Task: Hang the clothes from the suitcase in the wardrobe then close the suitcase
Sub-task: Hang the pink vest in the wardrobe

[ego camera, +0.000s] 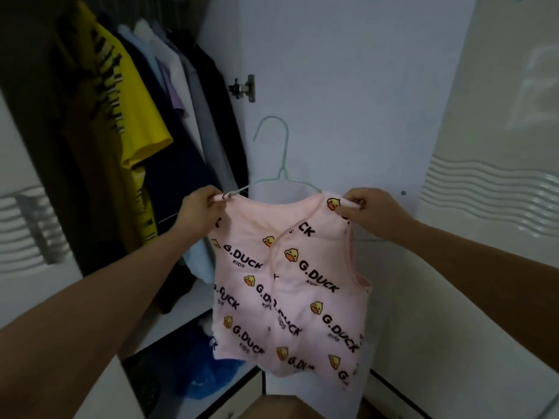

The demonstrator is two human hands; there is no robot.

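- The wardrobe (332,71) stands open in front of the person, its pale door swung out to the right, with a metal hinge (243,87) showing on the door's inner edge.
- A row of hanging clothes (169,95) fills the left of the wardrobe, the nearest a yellow shirt (133,95) with dark stripes, then darker and paler garments packed close behind it.
- A pink sleeveless vest (290,285), printed with yellow ducks and the words "G.DUCK KIDS", is held up in the air before the open door, hanging flat and facing the person.
- A blue bag (208,370) lies on the wardrobe floor, low behind the vest's lower left corner.
- The left hand (201,211) has its fingers curled round the vest's left shoulder, pinching the cloth together with the hanger's arm.
- The right hand (366,208) pinches the vest's right shoulder between thumb and bent fingers.
- A thin pale green wire hanger (284,152) rises from the vest's neck, its hook free and upright against the door.
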